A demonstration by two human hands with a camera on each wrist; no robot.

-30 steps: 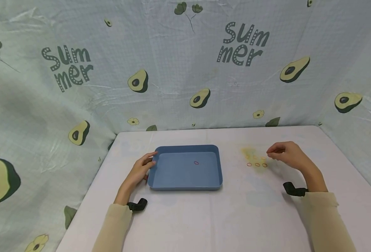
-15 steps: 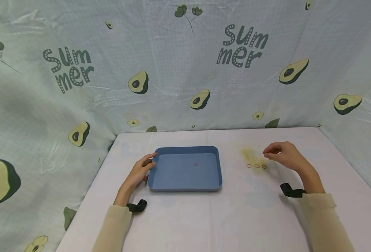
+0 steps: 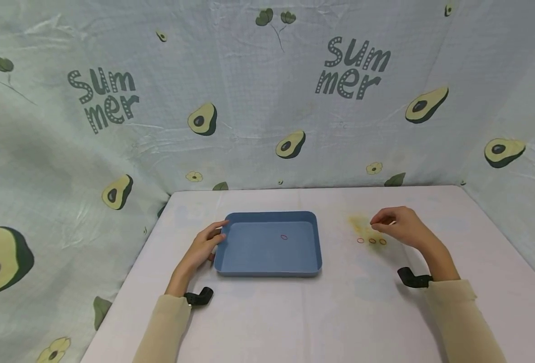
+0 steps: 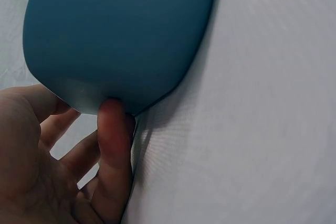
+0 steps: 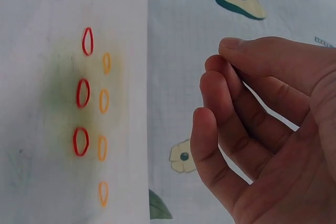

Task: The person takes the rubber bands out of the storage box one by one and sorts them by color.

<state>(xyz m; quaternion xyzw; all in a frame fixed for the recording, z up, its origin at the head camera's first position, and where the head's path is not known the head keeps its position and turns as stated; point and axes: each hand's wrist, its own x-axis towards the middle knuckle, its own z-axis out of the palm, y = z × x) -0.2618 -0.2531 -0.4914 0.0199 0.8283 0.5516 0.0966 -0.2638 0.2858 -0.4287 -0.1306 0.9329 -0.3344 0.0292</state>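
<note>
A shallow blue tray lies on the table, with one thin red ring inside. My left hand grips the tray's left rim; in the left wrist view its thumb presses the outer wall. To the right of the tray is a row of red rings, resembling small rubber bands. Beside them, in the right wrist view, runs a line of several orange rings. My right hand hovers over the rings, fingers loosely bent and thumb near the index fingertip. Nothing shows between them.
The pale table bears a yellowish stain around the rings. A cloth printed with avocados hangs behind the table and at both sides. Each wrist wears a black camera band.
My right hand has moved left above the rings, its fingers bent much as before. The left hand and the tray stay in place; the view has shifted slightly.
</note>
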